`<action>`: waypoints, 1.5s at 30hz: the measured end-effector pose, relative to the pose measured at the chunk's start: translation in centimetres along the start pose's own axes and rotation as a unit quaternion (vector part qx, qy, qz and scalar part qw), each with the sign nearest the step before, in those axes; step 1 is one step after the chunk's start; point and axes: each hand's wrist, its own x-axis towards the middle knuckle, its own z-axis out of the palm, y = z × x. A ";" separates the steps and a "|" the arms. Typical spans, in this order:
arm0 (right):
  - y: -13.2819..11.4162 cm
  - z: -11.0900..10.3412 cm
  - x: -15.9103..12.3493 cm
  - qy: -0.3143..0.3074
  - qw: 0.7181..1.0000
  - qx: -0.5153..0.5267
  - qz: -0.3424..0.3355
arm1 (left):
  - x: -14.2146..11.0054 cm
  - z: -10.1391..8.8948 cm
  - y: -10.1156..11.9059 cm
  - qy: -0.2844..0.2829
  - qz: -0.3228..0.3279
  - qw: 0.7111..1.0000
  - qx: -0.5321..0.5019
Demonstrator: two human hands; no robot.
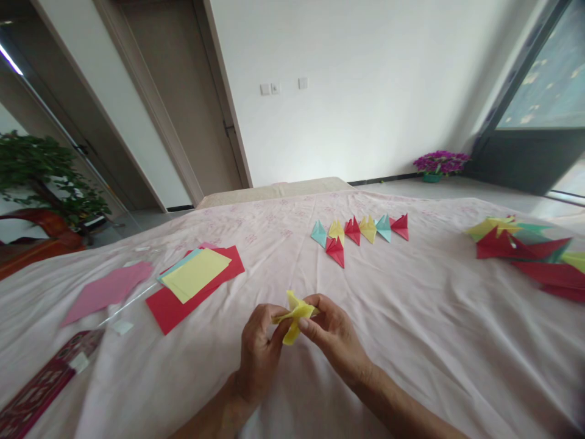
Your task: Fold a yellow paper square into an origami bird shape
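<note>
Between my two hands, above the near part of the cloth, is a yellow folded paper piece (297,312) with several flaps standing out. My left hand (261,341) pinches its left side between thumb and fingers. From the right, my right hand (336,335) grips it, the thumb pressed on the front and the fingers behind, partly hidden. Farther off, a row of small folded paper pieces in blue, yellow and red (353,230) lies on the cloth. One more red folded piece (335,251) sits just in front of that row.
At left lie stacked yellow, blue and red paper sheets (197,275), pink paper in a clear sleeve (107,291) and a dark red printed packet (39,381). Larger folded papers (521,247) are heaped at right. A pale pink cloth (420,341) covers the surface.
</note>
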 end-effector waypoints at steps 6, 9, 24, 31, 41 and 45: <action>-0.2 0.1 0.4 -0.009 0.998 0.056 0.024 | 0.7 0.5 0.1 0.000 -0.180 0.967 -0.181; -0.3 0.2 0.6 -0.006 0.997 0.074 0.025 | 0.7 0.6 -0.2 0.006 -0.222 0.946 -0.236; 0.3 -0.3 1.2 -0.003 0.997 0.071 0.016 | 1.2 0.3 1.0 -0.044 -0.181 0.936 -0.299; 0.7 -0.6 1.2 -0.026 0.996 0.085 0.007 | 0.9 0.8 1.2 -0.073 -0.252 0.892 -0.369; 0.6 -0.4 1.5 0.009 0.996 0.087 -0.005 | 0.9 1.0 0.7 0.025 -0.272 0.904 -0.329; 0.5 -0.3 1.7 0.012 0.993 0.120 -0.005 | 1.0 0.8 0.8 0.031 -0.318 0.873 -0.367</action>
